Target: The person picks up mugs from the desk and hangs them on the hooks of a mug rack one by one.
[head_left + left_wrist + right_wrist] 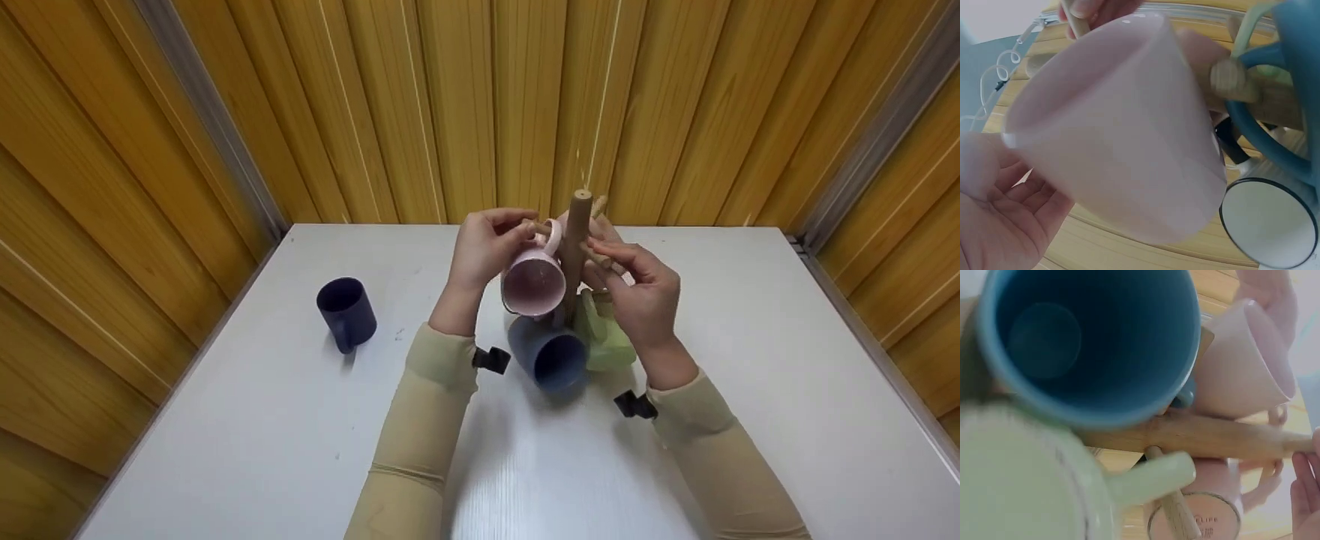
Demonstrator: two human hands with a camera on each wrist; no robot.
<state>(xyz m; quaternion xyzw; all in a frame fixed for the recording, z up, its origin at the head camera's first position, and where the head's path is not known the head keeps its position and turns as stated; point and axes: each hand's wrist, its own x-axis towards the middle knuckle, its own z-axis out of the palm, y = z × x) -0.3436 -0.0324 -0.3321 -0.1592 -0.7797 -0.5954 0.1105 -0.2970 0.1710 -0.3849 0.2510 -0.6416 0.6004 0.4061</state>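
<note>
A wooden mug tree (577,225) stands at the table's far side with mugs on its pegs. My left hand (481,247) pinches the tip of the left upper peg, beside the handle of a hanging pink mug (534,283). With thumb and fingers my right hand (649,296) holds a right upper peg (598,256). Below hang a blue mug (551,356), mouth toward me, and a pale green mug (611,345). Behind the post, another pink mug (1213,517) shows its base in the right wrist view. The left wrist view shows a white, dark-rimmed round face (1269,222).
A dark navy mug (346,313) stands upright on the white table (247,420) at the left, its handle toward me. Wood-panelled walls (450,112) enclose the table at the back and both sides.
</note>
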